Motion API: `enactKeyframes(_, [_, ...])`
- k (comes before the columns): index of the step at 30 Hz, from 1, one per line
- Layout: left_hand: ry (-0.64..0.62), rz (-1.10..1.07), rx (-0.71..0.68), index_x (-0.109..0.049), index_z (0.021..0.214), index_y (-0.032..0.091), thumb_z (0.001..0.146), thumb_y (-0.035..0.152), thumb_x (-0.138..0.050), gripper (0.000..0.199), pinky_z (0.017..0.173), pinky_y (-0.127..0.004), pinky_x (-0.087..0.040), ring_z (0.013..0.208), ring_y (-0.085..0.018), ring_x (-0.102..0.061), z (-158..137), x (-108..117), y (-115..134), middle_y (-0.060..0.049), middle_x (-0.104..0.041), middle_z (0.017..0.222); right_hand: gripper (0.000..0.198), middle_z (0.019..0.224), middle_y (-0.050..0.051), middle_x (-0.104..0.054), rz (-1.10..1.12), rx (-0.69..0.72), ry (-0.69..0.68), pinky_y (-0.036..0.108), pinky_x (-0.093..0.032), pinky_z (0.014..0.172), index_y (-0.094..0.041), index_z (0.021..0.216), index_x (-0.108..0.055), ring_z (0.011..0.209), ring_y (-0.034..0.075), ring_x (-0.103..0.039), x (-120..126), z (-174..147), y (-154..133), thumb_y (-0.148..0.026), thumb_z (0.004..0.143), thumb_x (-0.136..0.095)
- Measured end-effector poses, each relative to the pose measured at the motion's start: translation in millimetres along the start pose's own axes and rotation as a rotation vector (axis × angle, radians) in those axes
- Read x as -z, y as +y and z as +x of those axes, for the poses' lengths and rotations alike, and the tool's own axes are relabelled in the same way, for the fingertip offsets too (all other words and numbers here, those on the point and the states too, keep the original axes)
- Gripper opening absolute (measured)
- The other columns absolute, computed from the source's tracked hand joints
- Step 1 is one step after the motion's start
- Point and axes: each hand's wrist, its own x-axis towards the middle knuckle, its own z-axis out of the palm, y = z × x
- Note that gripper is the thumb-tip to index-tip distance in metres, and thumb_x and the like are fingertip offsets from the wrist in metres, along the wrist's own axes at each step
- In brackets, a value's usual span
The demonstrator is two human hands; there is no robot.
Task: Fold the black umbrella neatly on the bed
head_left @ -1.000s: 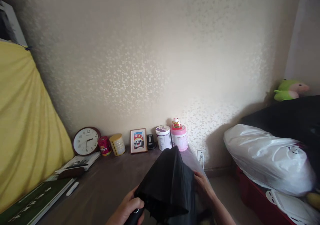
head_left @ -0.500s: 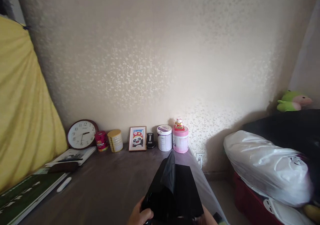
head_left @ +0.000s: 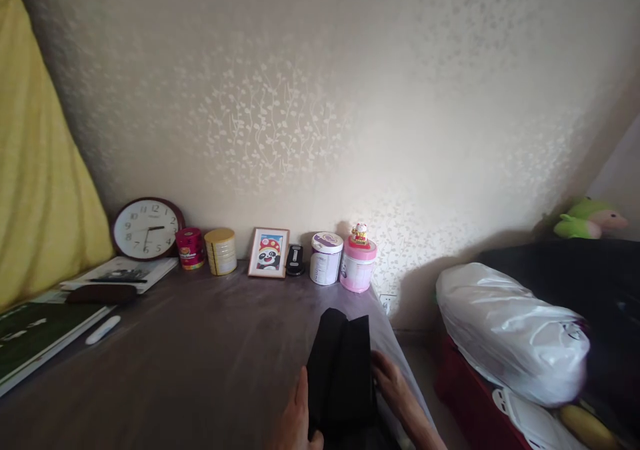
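Observation:
A black box-like thing (head_left: 343, 377) with a raised flap or fold along its top is at the lower middle of the view, over the right part of the table. My left hand (head_left: 296, 413) holds its left side, fingers along the side and thumb at the near edge. Against its right side is my right hand (head_left: 393, 383), fingers bent, with their tips partly hidden behind it. The near end of the black thing is dark and cut off by the frame's lower edge, so its exact kind does not show.
Along the wall on the table (head_left: 200, 363) stand a clock (head_left: 148, 229), a red can (head_left: 191, 249), a yellow-lidded can (head_left: 221, 253), a framed panda picture (head_left: 269, 253) and two tubs (head_left: 326, 260). Books (head_left: 45, 340) lie left. A white bag (head_left: 510, 333) is beyond the table's right edge.
The black thing has turned more upright and narrower in view. My right hand now shows along its right side, and my left hand lies flatter along the left side. The view has shifted slightly.

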Motion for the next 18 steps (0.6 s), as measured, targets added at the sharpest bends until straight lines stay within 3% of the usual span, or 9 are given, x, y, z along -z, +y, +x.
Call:
enactKeyframes(3, [-0.082, 0.031, 0.026, 0.000, 0.142, 0.009, 0.067, 0.008, -0.043, 0.087, 0.070, -0.032, -0.050, 0.085, -0.022, -0.065, -1.9, -6.6, 4.6, -0.022, -0.016, 0.148, 0.040, 0.090, 0.007, -0.071, -0.093, -0.015, 0.144, 0.033, -0.049, 0.078, -0.021, 0.086, -0.069, 0.087, 0.026, -0.064, 11.2, -0.1, -6.0, -0.052, 0.073, -0.048])
enactKeyframes(6, [-0.100, 0.044, 0.032, 0.002, 0.142, 0.010, 0.069, 0.008, -0.041, 0.085, 0.060, -0.032, -0.048, 0.073, -0.019, -0.065, -3.8, -7.2, 9.6, -0.024, -0.015, 0.147, 0.050, 0.072, 0.005, -0.068, -0.139, -0.091, 0.130, 0.029, -0.048, 0.055, -0.020, 0.088, -0.068, 0.065, 0.022, -0.063, 15.9, -4.8, -16.8, -0.059, 0.079, -0.037])
enactKeyframes(9, [-0.092, 0.062, 0.009, 0.000, 0.141, 0.007, 0.067, 0.008, -0.043, 0.086, 0.059, -0.033, -0.047, 0.074, -0.023, -0.065, -5.0, -6.0, 12.2, -0.028, -0.017, 0.145, 0.052, 0.062, 0.003, -0.065, -0.176, -0.117, 0.073, 0.027, -0.043, 0.046, -0.020, 0.092, -0.066, 0.055, 0.020, -0.060, 13.8, -5.8, -23.4, -0.060, 0.081, -0.035])
enactKeyframes(13, [-0.088, 0.090, 0.017, 0.002, 0.141, 0.007, 0.067, 0.006, -0.042, 0.087, 0.061, -0.032, -0.047, 0.075, -0.022, -0.065, -4.7, -7.1, 11.7, -0.029, -0.019, 0.145, 0.048, 0.065, 0.003, -0.066, -0.299, -0.103, 0.093, 0.029, -0.044, 0.056, -0.017, 0.096, -0.063, 0.061, 0.021, -0.061, 9.2, 0.7, -14.8, -0.057, 0.074, -0.048])
enactKeyframes(18, [-0.099, 0.058, 0.015, 0.004, 0.142, 0.010, 0.067, 0.006, -0.044, 0.089, 0.068, -0.032, -0.048, 0.079, -0.021, -0.065, -2.9, -10.4, 8.7, -0.028, -0.018, 0.146, 0.033, 0.056, 0.000, -0.058, -0.237, -0.061, 0.056, 0.028, -0.040, 0.054, -0.018, 0.069, -0.060, 0.056, 0.017, -0.055, 9.7, 9.6, -9.7, -0.050, 0.072, -0.050])
